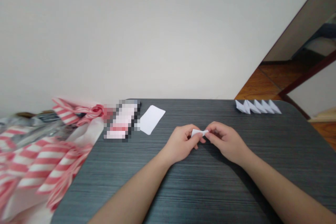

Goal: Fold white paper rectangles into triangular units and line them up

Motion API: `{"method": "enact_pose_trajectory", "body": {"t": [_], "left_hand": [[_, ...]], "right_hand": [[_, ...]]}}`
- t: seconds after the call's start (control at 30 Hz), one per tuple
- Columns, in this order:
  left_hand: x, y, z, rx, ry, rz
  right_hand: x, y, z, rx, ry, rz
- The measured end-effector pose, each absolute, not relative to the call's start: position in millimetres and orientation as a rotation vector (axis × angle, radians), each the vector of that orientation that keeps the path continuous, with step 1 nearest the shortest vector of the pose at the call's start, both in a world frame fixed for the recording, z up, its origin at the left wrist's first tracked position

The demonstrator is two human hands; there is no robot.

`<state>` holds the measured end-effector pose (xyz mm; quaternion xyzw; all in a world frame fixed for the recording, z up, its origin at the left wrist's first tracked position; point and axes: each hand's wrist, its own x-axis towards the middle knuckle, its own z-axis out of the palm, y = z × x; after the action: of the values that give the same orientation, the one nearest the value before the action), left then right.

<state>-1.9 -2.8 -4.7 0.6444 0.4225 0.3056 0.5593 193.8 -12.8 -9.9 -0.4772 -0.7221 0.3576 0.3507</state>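
A small folded piece of white paper (197, 132) is held just above the dark table by both hands. My left hand (183, 141) pinches its left part between thumb and fingers. At its right end, the thumb and fingertips of my right hand (226, 140) are closed on the same paper. The fingers partly cover it, so its full folded shape is hidden. Left of my hands, flat white paper (152, 119) lies on the table. Several folded white paper pieces (258, 107) stand in a row at the back right.
A pixelated phone-like object (122, 120) lies at the table's back left. Red-and-white striped bags (49, 161) are heaped beyond the left edge. The dark wood-grain table (181, 189) meets a pale wall (157, 35) behind. Wooden floor (262, 80) shows at right.
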Motion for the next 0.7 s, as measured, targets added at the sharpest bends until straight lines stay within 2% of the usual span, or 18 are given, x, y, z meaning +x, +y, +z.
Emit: {"method": "enact_pose_trajectory", "body": {"t": [0.43,0.7], "left_hand": [[-3.0,-0.1,-9.0,1.310,0.905,0.753],[-3.6,1.7,-8.5,1.277,0.877,0.736]], "right_hand": [[197.0,-12.3,-8.8,-0.978,-1.970,0.648],[199.1,-14.0,-9.9,-0.949,-1.995,0.626]]}}
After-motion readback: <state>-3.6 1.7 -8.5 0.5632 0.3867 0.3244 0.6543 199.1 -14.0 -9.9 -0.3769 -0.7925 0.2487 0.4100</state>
